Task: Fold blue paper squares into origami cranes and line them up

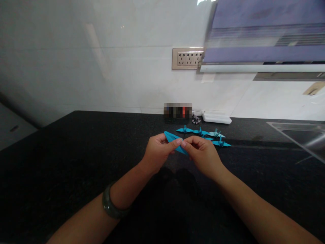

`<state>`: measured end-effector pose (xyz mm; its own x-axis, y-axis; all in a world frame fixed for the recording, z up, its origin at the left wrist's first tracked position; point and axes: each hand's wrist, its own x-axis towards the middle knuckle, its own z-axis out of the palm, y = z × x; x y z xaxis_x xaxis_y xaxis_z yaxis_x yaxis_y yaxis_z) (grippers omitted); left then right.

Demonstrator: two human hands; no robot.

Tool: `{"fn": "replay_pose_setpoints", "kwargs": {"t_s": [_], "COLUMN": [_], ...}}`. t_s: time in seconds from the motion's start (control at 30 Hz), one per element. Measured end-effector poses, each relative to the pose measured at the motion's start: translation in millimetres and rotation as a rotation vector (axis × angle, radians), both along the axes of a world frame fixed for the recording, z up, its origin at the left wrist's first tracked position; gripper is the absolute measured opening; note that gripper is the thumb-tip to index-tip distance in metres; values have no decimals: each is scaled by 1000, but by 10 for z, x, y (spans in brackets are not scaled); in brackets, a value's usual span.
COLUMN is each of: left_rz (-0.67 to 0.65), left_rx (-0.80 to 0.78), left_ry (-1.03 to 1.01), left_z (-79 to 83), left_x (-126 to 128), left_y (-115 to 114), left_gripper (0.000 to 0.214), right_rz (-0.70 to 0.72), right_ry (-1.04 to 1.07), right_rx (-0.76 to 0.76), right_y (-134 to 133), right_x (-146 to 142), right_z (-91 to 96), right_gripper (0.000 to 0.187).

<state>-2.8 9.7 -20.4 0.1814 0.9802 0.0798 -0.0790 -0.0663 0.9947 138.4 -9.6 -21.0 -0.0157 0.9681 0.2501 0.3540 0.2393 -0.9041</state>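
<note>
Way free over left of black countertop; paper cranes block just beyond right hand.

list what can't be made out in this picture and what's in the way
All in the head view:
Blue paper: partly covered by the left hand and right hand.
One paper bird: partly hidden behind the right hand.
Dark box: front blurred into pixel blocks, any print unreadable.
Socket: right end covered by the purple blind.
Sink: cut off by the right edge.
</note>
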Motion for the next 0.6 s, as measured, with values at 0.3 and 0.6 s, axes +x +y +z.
{"fn": "replay_pose_setpoints", "kwargs": {"t_s": [0.3,0.6], "left_rz": [-27,-57], "left_rx": [19,22], "left_ry": [4,-22], "left_z": [13,6], "left_x": [-26,-28], "left_y": [-7,-5], "left_gripper": [28,28], "right_rz": [-32,61], "right_ry": [-81,-11], "right_rx": [76,108], "right_y": [-4,8], "right_x": [11,28], "right_z": [-36,-71], "right_gripper": [16,14]}}
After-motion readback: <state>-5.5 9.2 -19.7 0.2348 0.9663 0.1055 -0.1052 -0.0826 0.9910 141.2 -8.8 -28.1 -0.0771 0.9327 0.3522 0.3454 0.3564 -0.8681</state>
